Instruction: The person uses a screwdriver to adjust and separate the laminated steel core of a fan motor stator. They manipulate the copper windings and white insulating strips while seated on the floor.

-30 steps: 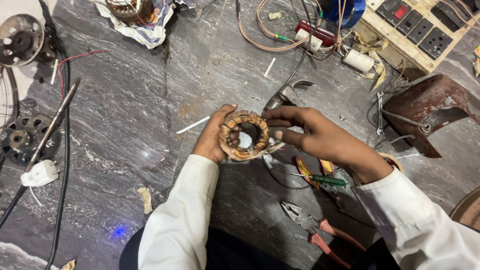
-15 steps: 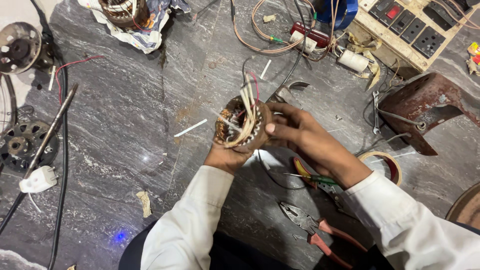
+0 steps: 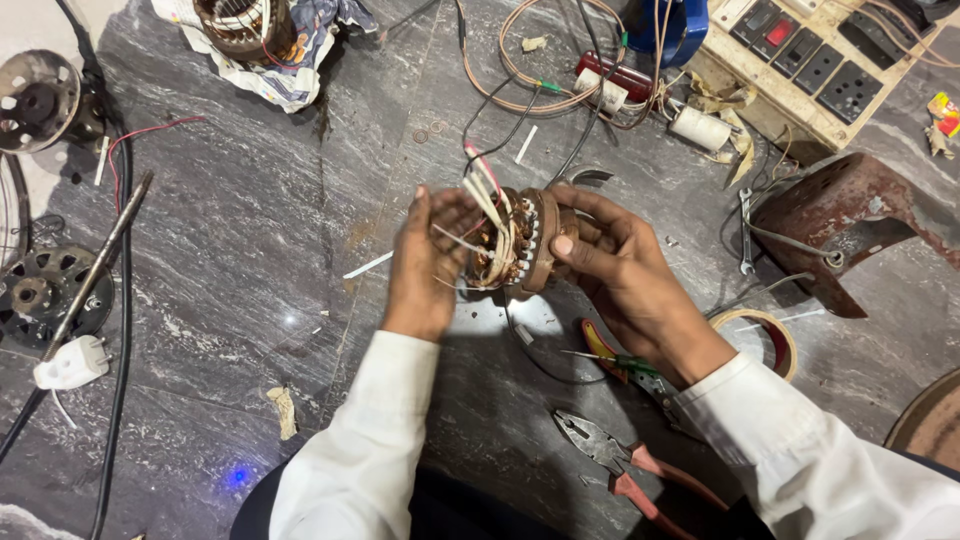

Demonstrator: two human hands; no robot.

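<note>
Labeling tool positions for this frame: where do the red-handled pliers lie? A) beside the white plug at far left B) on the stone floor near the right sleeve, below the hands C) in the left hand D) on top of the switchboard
B: the red-handled pliers lie on the stone floor below both hands, which hold the wound motor coil.

Both forearms, in white sleeves, reach forward from the bottom edge and converge at the middle. The left hand stands on edge, palm turned right, fingers straight and pointing up and away, thumb side toward the camera. The right hand faces it, palm left, fingers curled inward, thumb laid across the front. Both wrists are bent slightly inward.
</note>
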